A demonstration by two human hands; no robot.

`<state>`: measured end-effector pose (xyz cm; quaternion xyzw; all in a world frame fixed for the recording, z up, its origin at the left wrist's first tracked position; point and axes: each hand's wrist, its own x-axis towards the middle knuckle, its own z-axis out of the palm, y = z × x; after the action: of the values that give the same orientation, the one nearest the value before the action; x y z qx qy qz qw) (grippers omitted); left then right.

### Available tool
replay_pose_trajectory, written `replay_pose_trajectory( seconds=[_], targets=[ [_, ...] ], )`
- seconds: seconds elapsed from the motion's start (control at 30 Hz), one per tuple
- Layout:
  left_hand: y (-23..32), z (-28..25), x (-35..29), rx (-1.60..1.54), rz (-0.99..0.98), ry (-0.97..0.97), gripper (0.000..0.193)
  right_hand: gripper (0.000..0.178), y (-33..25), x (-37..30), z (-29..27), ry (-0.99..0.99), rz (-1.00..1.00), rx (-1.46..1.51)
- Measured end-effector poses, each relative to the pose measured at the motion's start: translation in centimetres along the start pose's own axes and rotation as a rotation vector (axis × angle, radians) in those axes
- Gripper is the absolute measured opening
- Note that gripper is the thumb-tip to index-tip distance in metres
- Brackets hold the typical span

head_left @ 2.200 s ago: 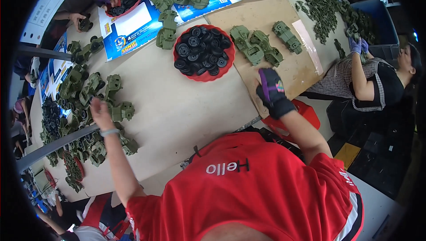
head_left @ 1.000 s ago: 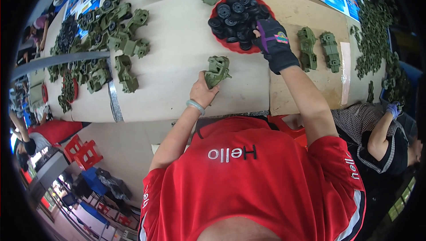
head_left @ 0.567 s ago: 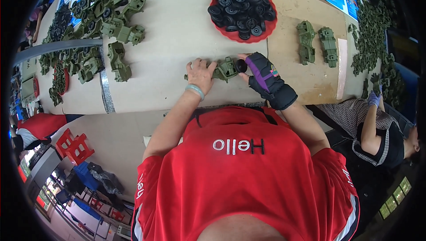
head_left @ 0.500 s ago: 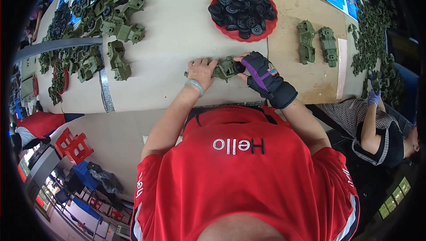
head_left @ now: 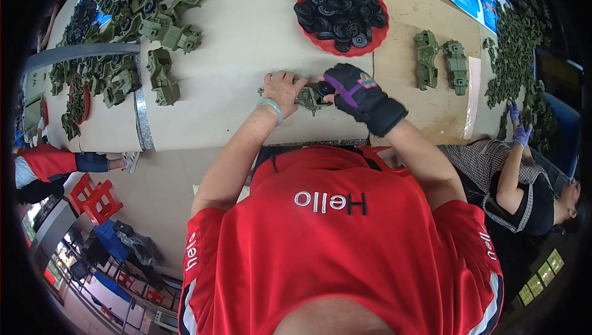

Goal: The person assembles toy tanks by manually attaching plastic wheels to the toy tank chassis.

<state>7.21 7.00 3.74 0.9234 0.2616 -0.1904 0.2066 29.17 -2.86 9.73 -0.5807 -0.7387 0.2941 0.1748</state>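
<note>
An olive-green toy jeep body (head_left: 312,102) lies on the table in front of me, partly covered by my hands. My left hand (head_left: 282,94), bare with a pale bangle at the wrist, grips its left part and holds it down. In my right hand (head_left: 364,98), which wears a black and purple fingerless glove, a black toy wheel (head_left: 324,88) is pinched against the body's right end. Whether the wheel is seated on an axle is hidden by the fingers. Beyond my hands stands a red dish (head_left: 386,30) full of loose black wheels.
Two green jeep bodies (head_left: 425,61) lie on the cardboard to the right, and another jeep body (head_left: 162,77) at the left. Heaped green vehicles (head_left: 126,24) fill the far left. Small green parts (head_left: 518,57) cover the right side, where a co-worker's purple-gloved hands (head_left: 522,134) reach in.
My right hand has shifted slightly left and turned over the wheel at the body's end. My left hand keeps its hold. At the left, another person's leg has come into view.
</note>
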Motion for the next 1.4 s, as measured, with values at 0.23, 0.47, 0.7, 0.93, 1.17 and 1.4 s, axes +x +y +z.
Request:
replay_pose_trajectory(
  seconds=[0.23,0.47,0.7,0.93,1.17,1.4],
  targets=[
    [-0.1,1.5,-0.7,0.054,0.015,0.203,0.059,0.049,-3.3,-4.0,4.6,0.258,0.322,0.044],
    [-0.8,1.3,-0.5,0.030,0.082,0.208,0.050,0.038,-1.0,0.5,3.7,0.395,0.197,-0.051],
    [-1.0,2.6,-0.5,0.011,0.128,0.246,0.054,0.023,-1.0,2.6,6.1,0.120,0.174,-0.092],
    [-1.0,1.9,-0.2,0.018,0.127,0.196,0.051,0.032,-0.1,2.6,7.1,0.245,0.366,0.009],
    [-1.4,2.9,0.5,0.043,0.142,0.263,0.053,0.033,0.9,4.2,4.5,-0.123,0.115,0.043],
    [-2.0,1.3,0.9,0.061,0.226,0.128,0.060,0.028,-0.5,2.6,6.6,0.009,0.214,0.031]
  ],
)
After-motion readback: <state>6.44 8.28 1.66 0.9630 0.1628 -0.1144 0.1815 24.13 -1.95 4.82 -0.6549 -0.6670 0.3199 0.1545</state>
